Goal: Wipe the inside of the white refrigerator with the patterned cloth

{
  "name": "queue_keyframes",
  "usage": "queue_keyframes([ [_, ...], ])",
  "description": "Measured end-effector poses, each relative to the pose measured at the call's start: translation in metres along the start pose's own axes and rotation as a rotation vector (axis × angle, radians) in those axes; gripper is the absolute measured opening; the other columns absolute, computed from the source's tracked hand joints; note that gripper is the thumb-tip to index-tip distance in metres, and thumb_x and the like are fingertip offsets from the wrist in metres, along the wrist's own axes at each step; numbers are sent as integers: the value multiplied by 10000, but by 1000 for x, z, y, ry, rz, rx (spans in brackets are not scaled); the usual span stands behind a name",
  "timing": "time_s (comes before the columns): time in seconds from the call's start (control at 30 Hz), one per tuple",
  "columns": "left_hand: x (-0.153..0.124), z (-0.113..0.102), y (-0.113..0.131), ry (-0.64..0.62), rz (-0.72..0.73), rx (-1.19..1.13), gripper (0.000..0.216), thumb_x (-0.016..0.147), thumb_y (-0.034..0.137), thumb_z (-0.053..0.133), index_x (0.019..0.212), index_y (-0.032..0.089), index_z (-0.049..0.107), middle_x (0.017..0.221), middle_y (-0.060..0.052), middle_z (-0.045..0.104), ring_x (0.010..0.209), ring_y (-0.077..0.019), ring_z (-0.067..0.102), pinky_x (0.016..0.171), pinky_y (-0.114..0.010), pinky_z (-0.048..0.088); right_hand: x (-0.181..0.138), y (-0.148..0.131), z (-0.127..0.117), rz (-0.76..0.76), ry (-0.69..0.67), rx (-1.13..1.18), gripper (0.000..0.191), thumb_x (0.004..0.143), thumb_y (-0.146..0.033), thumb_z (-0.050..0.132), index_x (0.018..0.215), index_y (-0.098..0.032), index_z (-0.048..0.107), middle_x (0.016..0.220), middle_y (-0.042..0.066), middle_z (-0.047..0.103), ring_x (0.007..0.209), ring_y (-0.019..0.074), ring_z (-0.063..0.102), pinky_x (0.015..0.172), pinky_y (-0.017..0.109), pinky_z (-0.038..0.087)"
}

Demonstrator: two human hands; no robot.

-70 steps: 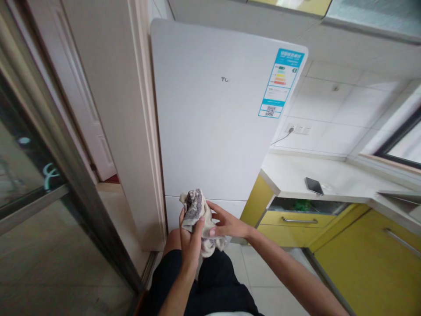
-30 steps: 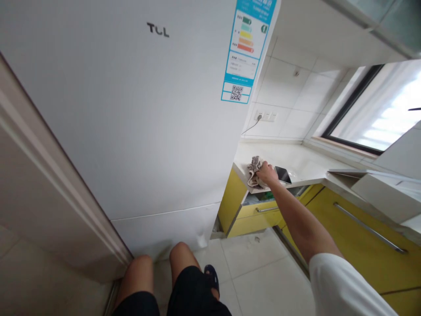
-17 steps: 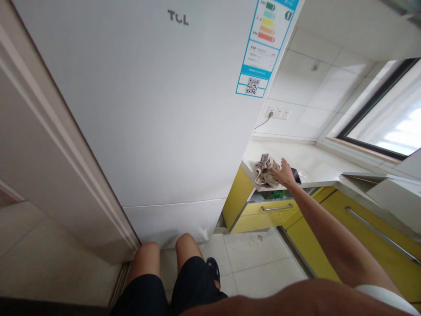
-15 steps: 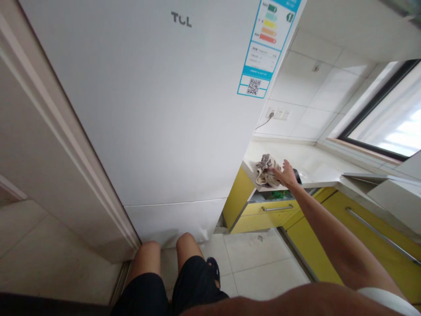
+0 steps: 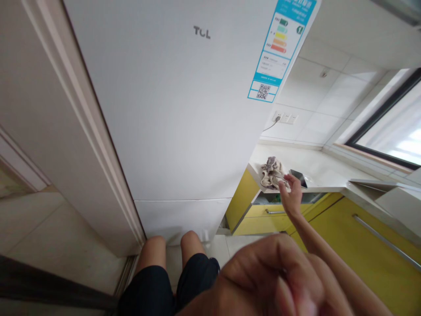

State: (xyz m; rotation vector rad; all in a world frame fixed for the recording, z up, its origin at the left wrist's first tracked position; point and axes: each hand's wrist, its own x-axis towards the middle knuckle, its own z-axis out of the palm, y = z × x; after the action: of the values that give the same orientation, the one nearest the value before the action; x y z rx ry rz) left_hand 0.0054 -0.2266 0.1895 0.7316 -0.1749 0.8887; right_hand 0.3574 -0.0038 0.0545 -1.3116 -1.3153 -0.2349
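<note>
A crumpled cloth (image 5: 273,173), cream with dark patterning, lies on the counter corner beside the refrigerator. My right hand (image 5: 292,195) is just in front of it, thumb and fingers apart and holding nothing; whether the fingertips touch the cloth is unclear. A dark, flat-faced object (image 5: 298,177) is on the counter behind that hand, partly covered by it. Very close to the camera, my left hand (image 5: 272,272) is closed with its fingers curled; anything inside them is hidden.
A tall white refrigerator (image 5: 184,123) fills the middle. Yellow cabinets (image 5: 319,232) with metal handles stand under the white counter (image 5: 315,162). A plugged-in cord (image 5: 271,126) runs behind the refrigerator. My knees (image 5: 190,243) are close to the refrigerator's lower front.
My left hand has risen into view at the bottom. My right hand has drawn back from the cloth, which stays on the counter, and more of the dark object shows.
</note>
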Motion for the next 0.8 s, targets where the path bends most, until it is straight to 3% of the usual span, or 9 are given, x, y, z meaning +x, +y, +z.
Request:
queue_keyframes([
  [0.07, 4, -19, -1, -44, 113, -93, 378, 924, 431, 708, 758, 207, 452, 657, 56, 442, 468, -54, 335, 497, -215, 318, -33, -27, 0, 36, -14, 125, 469, 891, -538, 648, 1200, -189, 598, 1195, 142, 661, 1132, 286, 639, 1067, 541, 483],
  [0.13, 2, -41, -3, -4, 194, -91, 323, 925, 363, 721, 802, 199, 471, 702, 58, 468, 475, -37, 325, 489, -195, 297, -65, -54, 2, 122, -16, 276, 470, 875, -541, 693, 1189, -204, 600, 1199, 129, 662, 1139, 276, 645, 1061, 524, 493],
  [0.3, -14, -75, -5, 294, 194, 91, 320, 947, 399, 692, 808, 177, 508, 718, 34, 510, 497, -36, 368, 500, -202, 285, -140, -115, 12, 488, 103, 543, 375, 830, -507, 778, 1063, -236, 662, 1007, 54, 713, 948, 222, 688, 942, 416, 537],
  [0.43, -24, -87, -3, 449, 228, 193, 348, 951, 438, 676, 794, 168, 522, 716, 19, 529, 508, -45, 401, 511, -224, 287, -186, -154, 26, 660, 33, 745, 353, 810, -488, 817, 1013, -223, 702, 903, 29, 718, 808, 182, 667, 810, 345, 543],
  [0.6, -39, -103, 1, 559, 254, 226, 344, 932, 457, 699, 832, 167, 544, 742, 18, 551, 514, -44, 391, 528, -232, 291, -214, -193, 38, 686, -146, 804, 341, 842, -520, 792, 979, -216, 720, 847, 34, 702, 766, 183, 649, 733, 325, 547],
  [0.8, -59, -126, 8, 788, 300, 409, 467, 887, 600, 709, 832, 152, 588, 725, 7, 570, 549, -61, 413, 557, -238, 303, -221, -222, 41, 653, -311, 821, 311, 884, -542, 749, 960, -240, 747, 804, 30, 691, 762, 185, 643, 732, 311, 556],
])
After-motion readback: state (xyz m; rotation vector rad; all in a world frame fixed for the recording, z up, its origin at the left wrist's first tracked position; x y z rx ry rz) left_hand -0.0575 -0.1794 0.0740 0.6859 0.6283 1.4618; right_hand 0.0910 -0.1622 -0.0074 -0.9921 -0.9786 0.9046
